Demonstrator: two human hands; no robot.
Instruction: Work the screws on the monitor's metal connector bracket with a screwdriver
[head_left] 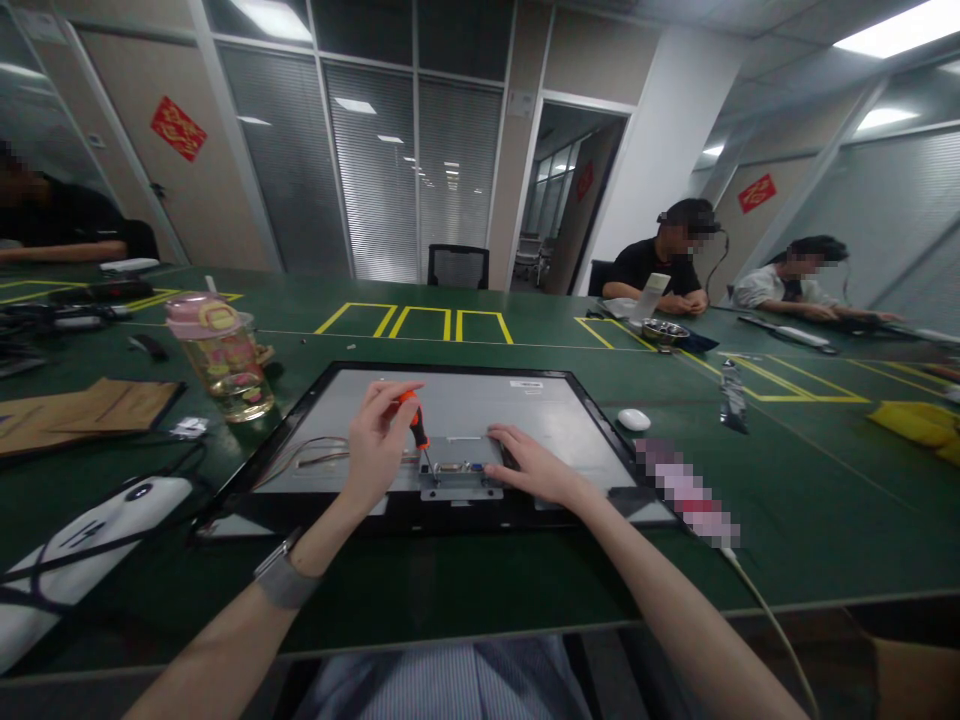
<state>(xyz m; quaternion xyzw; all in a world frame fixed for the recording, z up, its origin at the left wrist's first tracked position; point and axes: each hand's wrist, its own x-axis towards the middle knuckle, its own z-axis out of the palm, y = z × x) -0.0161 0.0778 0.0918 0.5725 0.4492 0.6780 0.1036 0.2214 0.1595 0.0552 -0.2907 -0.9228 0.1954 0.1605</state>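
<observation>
A flat monitor panel [540, 410] lies face down on the green table in front of me, its grey metal back up. My left hand [375, 445] is closed around a small orange-handled screwdriver [415, 420], whose tip points down at the metal connector bracket [461, 482] near the panel's front edge. My right hand [529, 465] rests flat on the panel just right of that bracket, fingers stretched out and pressing on it. Thin wires [307, 458] run across the panel's left side.
A pink-lidded glass jar [223, 358] stands to the left, near brown cardboard [82, 410] and a panda-patterned bag [82, 545]. A white mouse [634, 419] lies right of the panel. Yellow tape boxes [420, 322] mark the table. Other people sit at far left and far right.
</observation>
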